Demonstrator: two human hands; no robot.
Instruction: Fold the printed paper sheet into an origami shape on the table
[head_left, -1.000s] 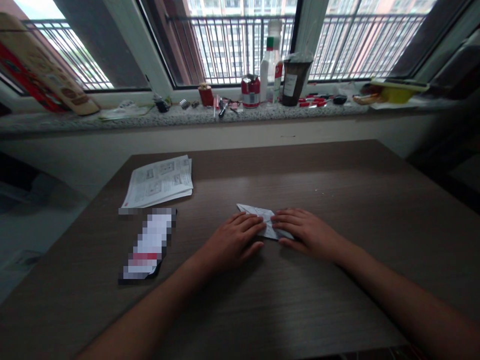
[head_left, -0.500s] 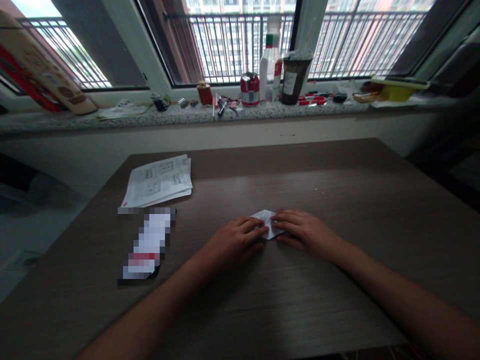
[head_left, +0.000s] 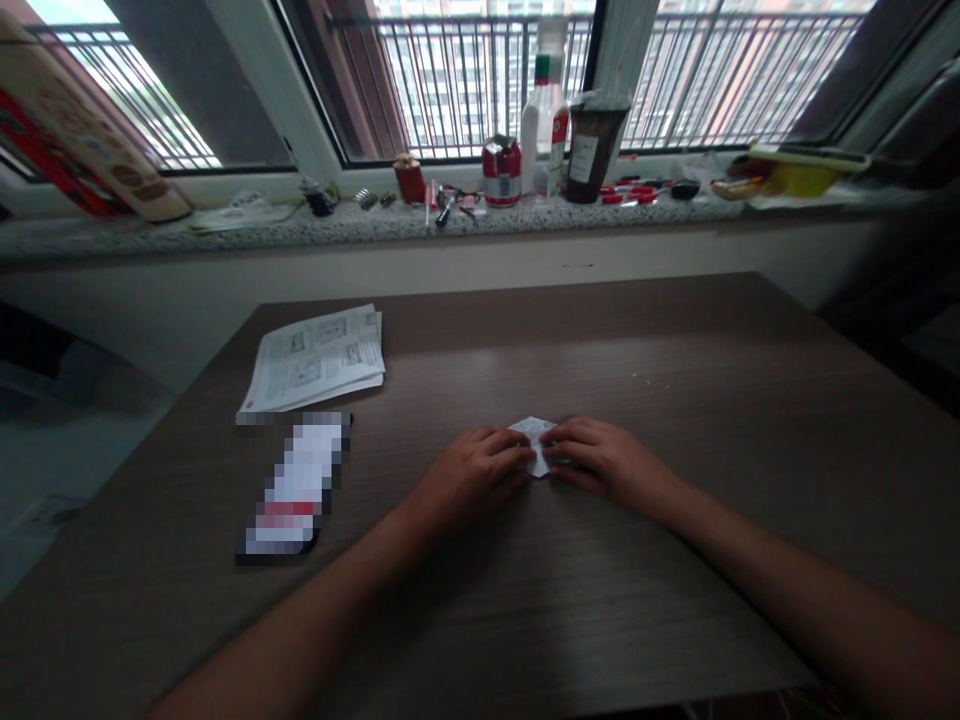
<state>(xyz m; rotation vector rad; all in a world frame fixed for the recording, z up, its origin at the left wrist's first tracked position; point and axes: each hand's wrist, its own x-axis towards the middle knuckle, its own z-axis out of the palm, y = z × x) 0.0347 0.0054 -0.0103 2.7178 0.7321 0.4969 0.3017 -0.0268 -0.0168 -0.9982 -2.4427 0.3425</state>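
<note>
A small piece of folded paper (head_left: 536, 430), white with faint print, lies on the brown table (head_left: 540, 590) between my two hands. My left hand (head_left: 478, 468) grips its left side, with the fingertips on top. Across from it, my right hand (head_left: 604, 456) has its fingers bent over the right side of the paper. The thumbs are partly hidden, and the fingers cover both side edges of the sheet. Only the middle of the paper and its top and bottom corners show.
Printed sheets (head_left: 319, 360) lie at the table's back left, with a pixelated phone (head_left: 296, 485) in front of them. On the windowsill stand a red can (head_left: 502, 172), a dark cup (head_left: 594, 150), bottles (head_left: 536, 130) and small tools. Small crumbs (head_left: 651, 381) dot the table.
My left fingers have shifted slightly over the paper and drawn closer together. My right fingers have moved in a little too. The view has tilted slightly.
</note>
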